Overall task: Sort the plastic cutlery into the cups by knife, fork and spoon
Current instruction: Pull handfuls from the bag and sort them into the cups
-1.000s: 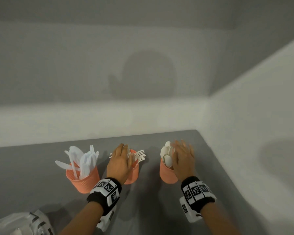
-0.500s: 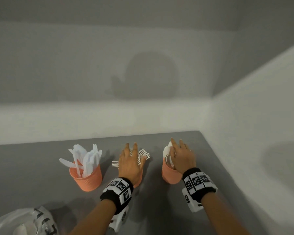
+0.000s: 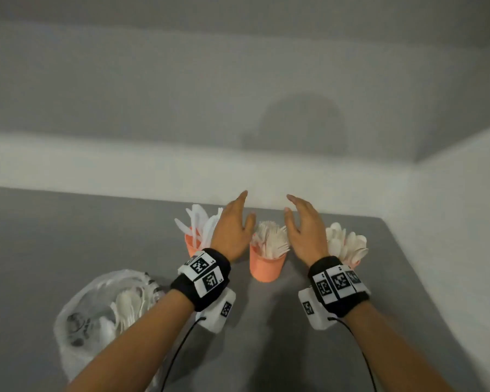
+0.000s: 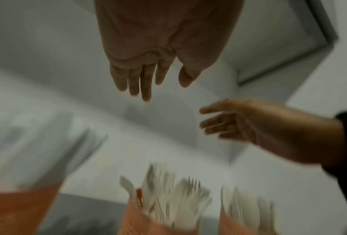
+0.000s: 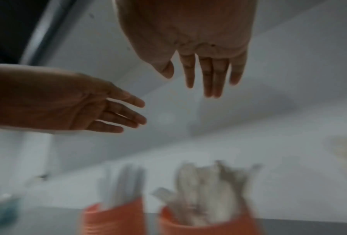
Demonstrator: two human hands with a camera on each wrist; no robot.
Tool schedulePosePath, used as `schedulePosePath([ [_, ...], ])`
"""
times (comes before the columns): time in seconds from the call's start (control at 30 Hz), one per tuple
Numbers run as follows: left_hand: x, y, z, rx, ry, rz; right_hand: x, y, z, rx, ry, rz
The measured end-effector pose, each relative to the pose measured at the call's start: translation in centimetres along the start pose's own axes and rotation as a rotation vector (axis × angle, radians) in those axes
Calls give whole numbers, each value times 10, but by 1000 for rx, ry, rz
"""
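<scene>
Three orange cups stand in a row on the grey table (image 3: pixel 68 236). The left cup (image 3: pixel 191 246) holds white knives (image 3: pixel 198 222), the middle cup (image 3: pixel 266 267) holds forks (image 3: pixel 270 241), and the right cup, mostly hidden behind my right wrist, holds spoons (image 3: pixel 345 244). My left hand (image 3: pixel 234 224) is raised between the knife cup and the fork cup, fingers straight, holding nothing. My right hand (image 3: pixel 303 224) is raised between the fork cup and the spoon cup, also flat and empty. Both wrist views are blurred and show straight fingers (image 4: pixel 146 82) (image 5: pixel 210 74) above the cups.
A clear plastic bag (image 3: pixel 102 309) with more white cutlery lies at the near left of the table. White walls close the table off at the back and on the right (image 3: pixel 450 222). Cables trail from both wrist units.
Both hands have lifted off the fork and spoon cups and now hover flat on either side of the fork cup. The camera has swung, so the cups sit more centrally and the bag shows more.
</scene>
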State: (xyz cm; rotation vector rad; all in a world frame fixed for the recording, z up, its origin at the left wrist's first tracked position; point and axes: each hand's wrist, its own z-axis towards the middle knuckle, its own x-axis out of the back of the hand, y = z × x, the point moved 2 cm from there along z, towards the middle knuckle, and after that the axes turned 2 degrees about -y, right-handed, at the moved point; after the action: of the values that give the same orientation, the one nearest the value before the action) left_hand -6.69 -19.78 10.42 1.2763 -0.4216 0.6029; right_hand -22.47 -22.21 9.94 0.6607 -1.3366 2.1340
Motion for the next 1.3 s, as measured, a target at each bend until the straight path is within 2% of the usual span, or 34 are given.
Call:
schedulePosePath([
  [0.1, 56, -15, -27, 102, 101, -51, -47, -58, -18, 18, -153, 264],
  [0.2, 109, -46, -55, 168, 254, -22, -104, -110, -48, 13, -414, 425],
  [0.33, 160, -99, -101, 293, 414, 60, -169, -168, -98, 44, -750, 389],
  [0.4, 171, -130, -120, 383, 395, 193, -199, -178, -120, -29, -882, 315],
  [0.47, 172, -159, -137, 528, 266, 337, -226, -175, -134, -130, -943, 150],
  [0.57, 163, -191, -159, 708, -1, 446, -248, -160, -146, -154, -924, -171],
  [0.63, 158, -200, -171, 779, -112, 373, -252, -150, -149, -246, -900, -207],
  [0.7, 154, -199, -177, 782, -167, 303, -255, -140, -149, -342, -894, -210],
  [0.8, 147, -185, -173, 625, -202, 256, -259, -135, -148, -405, -860, -325],
  [0.87, 144, -175, -169, 520, -236, 219, -262, -138, -146, -424, -824, -301],
  [0.93, 146, -170, -168, 470, -263, 207, -267, -138, -144, -415, -857, -223],
  [1.0, 152, -175, -168, 478, -239, 217, -271, -135, -143, -420, -887, -171],
  [1.1, 164, -190, -171, 555, -167, 225, -268, -134, -140, -510, -842, -73],
  [1.3, 175, -199, -165, 626, -112, 249, -272, -139, -141, -499, -804, 71],
])
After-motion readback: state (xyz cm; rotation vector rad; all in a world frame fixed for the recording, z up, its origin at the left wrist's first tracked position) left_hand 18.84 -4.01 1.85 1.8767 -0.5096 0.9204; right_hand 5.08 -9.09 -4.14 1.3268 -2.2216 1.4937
